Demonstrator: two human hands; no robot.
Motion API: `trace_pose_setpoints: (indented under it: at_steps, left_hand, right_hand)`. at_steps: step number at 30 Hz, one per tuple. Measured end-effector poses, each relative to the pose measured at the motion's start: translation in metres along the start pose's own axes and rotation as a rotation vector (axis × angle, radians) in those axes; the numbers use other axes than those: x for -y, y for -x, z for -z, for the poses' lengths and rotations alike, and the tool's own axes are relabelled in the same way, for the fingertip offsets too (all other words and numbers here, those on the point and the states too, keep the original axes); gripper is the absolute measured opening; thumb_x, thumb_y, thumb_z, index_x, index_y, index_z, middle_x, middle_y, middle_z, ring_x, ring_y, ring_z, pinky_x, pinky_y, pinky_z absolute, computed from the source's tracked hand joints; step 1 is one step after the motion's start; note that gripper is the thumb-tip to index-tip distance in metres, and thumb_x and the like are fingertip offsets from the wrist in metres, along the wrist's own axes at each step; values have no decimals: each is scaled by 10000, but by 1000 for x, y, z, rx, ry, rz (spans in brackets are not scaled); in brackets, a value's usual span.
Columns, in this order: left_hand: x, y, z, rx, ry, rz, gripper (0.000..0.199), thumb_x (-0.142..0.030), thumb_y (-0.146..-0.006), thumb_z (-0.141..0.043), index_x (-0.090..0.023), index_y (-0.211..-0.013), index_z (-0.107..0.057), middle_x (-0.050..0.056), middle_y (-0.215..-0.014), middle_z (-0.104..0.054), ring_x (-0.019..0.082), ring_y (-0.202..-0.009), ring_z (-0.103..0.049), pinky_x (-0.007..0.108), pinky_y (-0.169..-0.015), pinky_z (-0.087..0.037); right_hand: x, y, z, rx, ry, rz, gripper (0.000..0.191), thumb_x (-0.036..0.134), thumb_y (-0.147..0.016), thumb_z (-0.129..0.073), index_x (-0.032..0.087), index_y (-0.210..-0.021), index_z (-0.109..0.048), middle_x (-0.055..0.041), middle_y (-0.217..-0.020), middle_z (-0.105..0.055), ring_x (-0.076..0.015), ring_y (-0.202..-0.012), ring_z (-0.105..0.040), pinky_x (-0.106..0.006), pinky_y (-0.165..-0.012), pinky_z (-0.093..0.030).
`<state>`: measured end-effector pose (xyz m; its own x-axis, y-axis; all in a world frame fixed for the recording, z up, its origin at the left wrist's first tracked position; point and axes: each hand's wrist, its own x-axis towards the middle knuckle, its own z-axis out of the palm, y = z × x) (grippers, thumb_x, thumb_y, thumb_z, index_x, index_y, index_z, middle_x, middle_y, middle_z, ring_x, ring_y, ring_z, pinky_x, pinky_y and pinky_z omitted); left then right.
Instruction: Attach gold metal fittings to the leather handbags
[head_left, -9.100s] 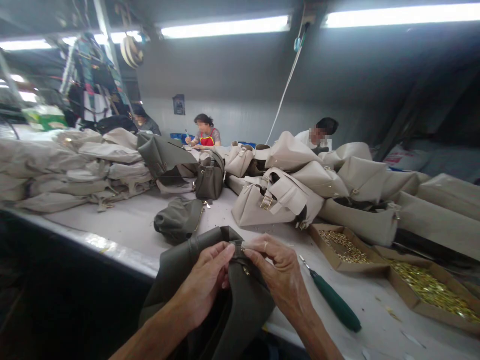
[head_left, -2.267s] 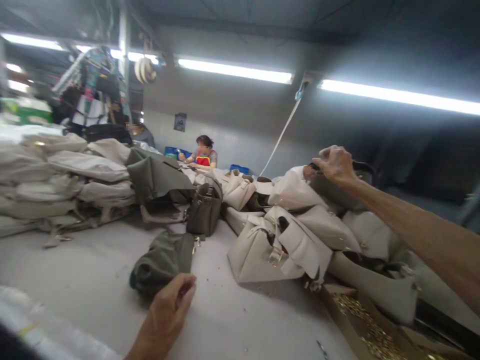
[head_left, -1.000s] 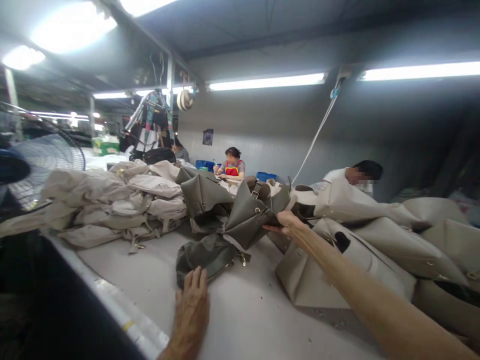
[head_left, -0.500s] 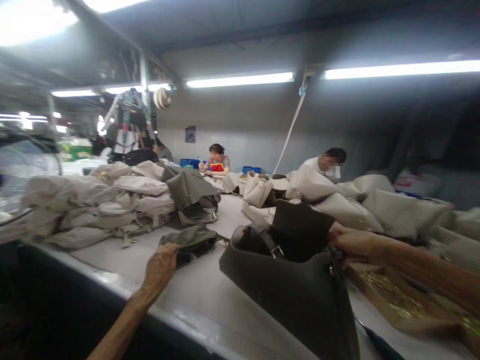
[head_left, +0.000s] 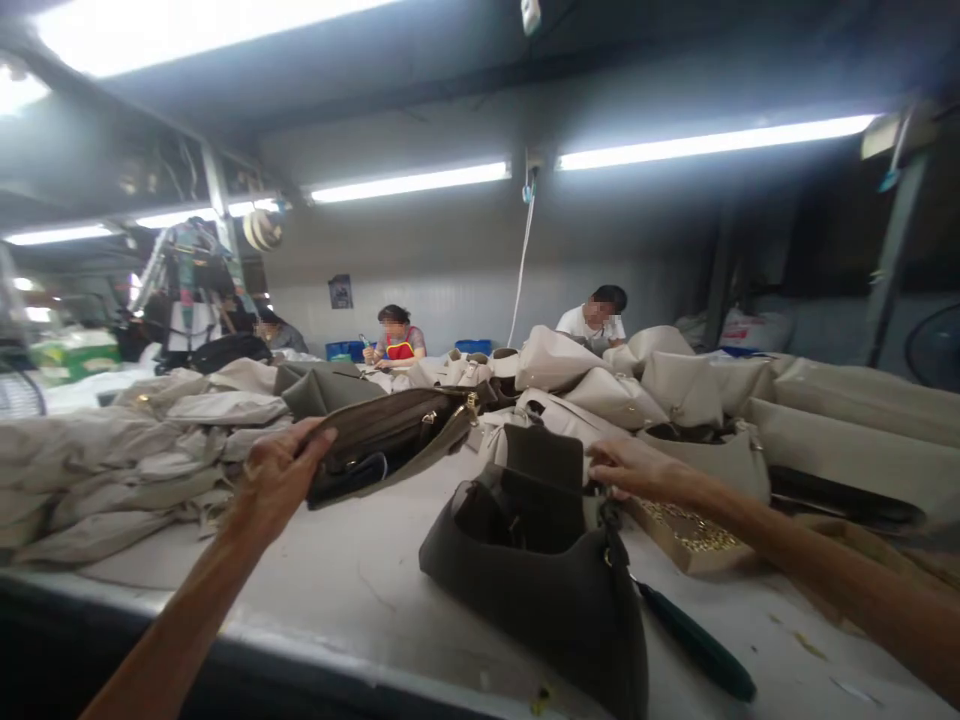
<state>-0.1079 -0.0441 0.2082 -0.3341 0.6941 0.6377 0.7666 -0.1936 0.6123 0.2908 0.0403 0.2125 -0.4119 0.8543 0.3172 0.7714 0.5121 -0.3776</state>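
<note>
My left hand (head_left: 289, 460), as I see it over the feed, pinches the near left end of a dark pouch (head_left: 379, 425) between thumb and fingers. I judge the handling to be partway: both dark pieces are in hold, the pouch is separate from the dark bag (head_left: 525, 600), and the bag's mouth is not closed. What has been finished on either piece I can't read from here.

Going across, a pile of beige pieces (head_left: 202, 410) lies behind and beside my left hand. The pouch stretches away from that hand to the right, seemingly lifted off the surface (head_left: 322, 590), its dark inside partly showing and a gold zip end (head_left: 471, 402) at its far tip, in front of the beige bags (head_left: 555, 360).

Nearer me, the dark bag sits between my two hands, mouth upward and panel raised, its lower part close to the surface's front edge. My right hand (head_left: 619, 468) has its fingers curled onto the bag's upper right side, gripping it, though the exact hold is partly hidden. Just beyond, under my right forearm, is a cardboard tray (head_left: 709, 563) of gold pieces. A green-handled tool (head_left: 697, 640) lies beside the bag, pointing at it.
</note>
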Motion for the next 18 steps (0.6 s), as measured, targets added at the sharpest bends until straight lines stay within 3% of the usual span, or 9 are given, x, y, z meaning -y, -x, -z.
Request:
trace_pose_setpoints:
  at_steps: [4,9,13,16,18]
  left_hand:
    - [-31,-9,-16,25,118,-91,465,-474,-829,-452,-146,-1095,-648,61,-998,-705,245,-944,-624,322,-833,-489]
    - [-60,-13,-40,65,143,-251,458,-466,-849,-461,-137,-1105,-652,62,-1054,-696,233,-988,-615,306,-887,-466]
    - [-84,-7,-51,150,150,-342,391,-410,-864,-460,-181,-1106,-665,30,-1017,-711,220,-963,-629,299,-865,-477]
    - [-101,1,-54,192,163,-383,365,-391,-866,-462,-203,-1100,-671,30,-1002,-715,221,-938,-633,316,-842,-482]
    - [-110,8,-55,227,176,-406,344,-388,-864,-475,-219,-1082,-680,21,-978,-719,220,-927,-634,312,-824,-483]
  right_hand:
    - [29,17,28,-279,118,71,288,294,-854,-453,143,-985,-661,-132,-952,-693,-269,-880,-630,-384,-780,-462]
    - [79,48,57,-530,122,317,256,295,-932,-413,194,-984,-642,-79,-1010,-681,-226,-924,-622,-346,-813,-451]
    - [103,52,55,-449,313,346,219,283,-885,-540,164,-1048,-623,-105,-1070,-646,-246,-992,-588,-366,-856,-459]
    - [109,42,41,-324,455,294,458,294,-788,-675,109,-1189,-552,-161,-1140,-604,-293,-1043,-559,-400,-863,-457]
    - [107,31,31,-226,429,242,505,229,-764,-686,107,-1227,-526,-171,-1124,-608,-292,-1024,-563,-391,-850,-446]
